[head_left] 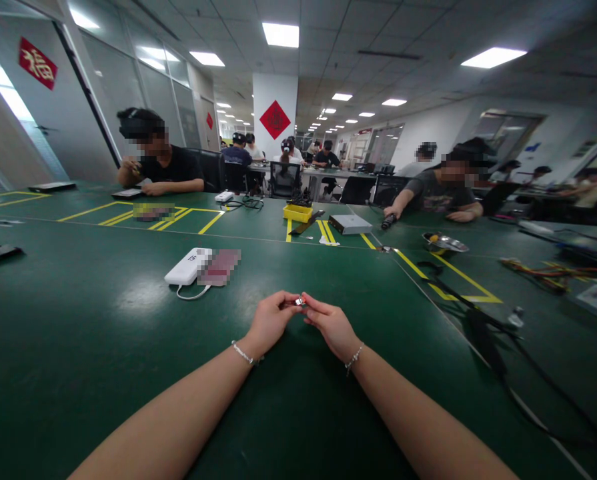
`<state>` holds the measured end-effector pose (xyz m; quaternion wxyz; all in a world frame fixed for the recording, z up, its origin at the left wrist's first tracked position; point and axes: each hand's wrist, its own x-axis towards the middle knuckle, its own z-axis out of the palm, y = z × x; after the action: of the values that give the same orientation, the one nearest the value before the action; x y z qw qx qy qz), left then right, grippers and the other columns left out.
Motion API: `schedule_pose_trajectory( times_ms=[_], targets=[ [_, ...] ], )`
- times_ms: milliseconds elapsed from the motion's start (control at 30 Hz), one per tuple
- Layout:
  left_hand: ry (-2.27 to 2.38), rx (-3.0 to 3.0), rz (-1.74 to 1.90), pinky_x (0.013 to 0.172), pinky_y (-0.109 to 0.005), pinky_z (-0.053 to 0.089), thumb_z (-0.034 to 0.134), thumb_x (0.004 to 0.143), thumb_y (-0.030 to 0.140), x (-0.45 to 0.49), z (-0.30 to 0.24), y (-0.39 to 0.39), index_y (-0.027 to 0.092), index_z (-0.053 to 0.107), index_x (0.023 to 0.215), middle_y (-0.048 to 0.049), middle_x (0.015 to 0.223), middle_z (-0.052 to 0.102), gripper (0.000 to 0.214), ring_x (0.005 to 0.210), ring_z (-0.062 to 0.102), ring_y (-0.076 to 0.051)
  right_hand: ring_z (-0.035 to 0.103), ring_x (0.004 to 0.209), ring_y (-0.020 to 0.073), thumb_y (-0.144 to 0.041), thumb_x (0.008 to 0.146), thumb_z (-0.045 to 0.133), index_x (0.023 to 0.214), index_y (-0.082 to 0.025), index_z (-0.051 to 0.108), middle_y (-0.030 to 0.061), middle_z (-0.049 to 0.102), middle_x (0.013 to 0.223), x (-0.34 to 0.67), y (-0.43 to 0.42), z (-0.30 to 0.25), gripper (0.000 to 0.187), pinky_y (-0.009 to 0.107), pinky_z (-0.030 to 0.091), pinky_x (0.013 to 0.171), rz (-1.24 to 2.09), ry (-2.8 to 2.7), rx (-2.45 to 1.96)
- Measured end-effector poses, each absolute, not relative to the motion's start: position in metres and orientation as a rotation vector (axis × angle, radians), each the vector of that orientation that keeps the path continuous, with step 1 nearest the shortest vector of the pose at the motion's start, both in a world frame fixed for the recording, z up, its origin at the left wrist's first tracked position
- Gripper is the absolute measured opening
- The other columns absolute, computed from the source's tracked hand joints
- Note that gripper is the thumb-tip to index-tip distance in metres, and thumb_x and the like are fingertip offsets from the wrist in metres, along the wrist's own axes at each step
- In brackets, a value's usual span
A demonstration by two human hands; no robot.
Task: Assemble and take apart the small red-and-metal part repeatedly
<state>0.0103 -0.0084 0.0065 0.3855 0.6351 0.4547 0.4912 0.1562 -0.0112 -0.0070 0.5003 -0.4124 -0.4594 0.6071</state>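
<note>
My left hand (271, 320) and my right hand (331, 325) meet over the green table (103, 347) just ahead of me. Both pinch one tiny dark and silvery part (299, 301) between their fingertips; it is too small to name. Each wrist wears a thin bracelet. My forearms rest low over the table's near side.
A white power bank (188, 267) with a cable lies ahead left. Farther off are a yellow tray (297, 212), a grey box (350, 224), a metal bowl (444, 243) and black cables (483, 327) at right. Other people sit at the far side.
</note>
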Motion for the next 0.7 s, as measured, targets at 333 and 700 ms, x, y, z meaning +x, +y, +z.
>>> schedule_pose_trajectory(
  times_ms=[333,700],
  targets=[
    [1.26,2.034,1.147,0.06,-0.025,0.04,0.056,0.07,0.027,0.014,0.003,-0.01,0.02,0.059,0.082,0.0004,0.071,0.059,0.014,0.065,0.053,-0.014,0.056,0.07,0.0145,-0.031,0.057,0.068,0.084,-0.017,0.066,0.0058,0.065,0.082,0.154,-0.011,-0.006,0.031,0.032,0.041,0.071,1.379,-1.039,-1.03],
    [1.423,2.072,1.006,0.088,-0.04,0.033,0.056,0.068,0.025,0.003,-0.007,0.0,0.016,0.055,0.099,-0.0106,0.101,0.056,0.032,0.099,0.047,-0.027,0.056,0.07,0.0189,-0.032,0.068,0.048,0.083,-0.021,0.062,0.0062,0.064,0.08,0.303,0.022,0.023,0.023,0.031,0.038,0.062,0.219,-1.399,-1.991]
  ],
)
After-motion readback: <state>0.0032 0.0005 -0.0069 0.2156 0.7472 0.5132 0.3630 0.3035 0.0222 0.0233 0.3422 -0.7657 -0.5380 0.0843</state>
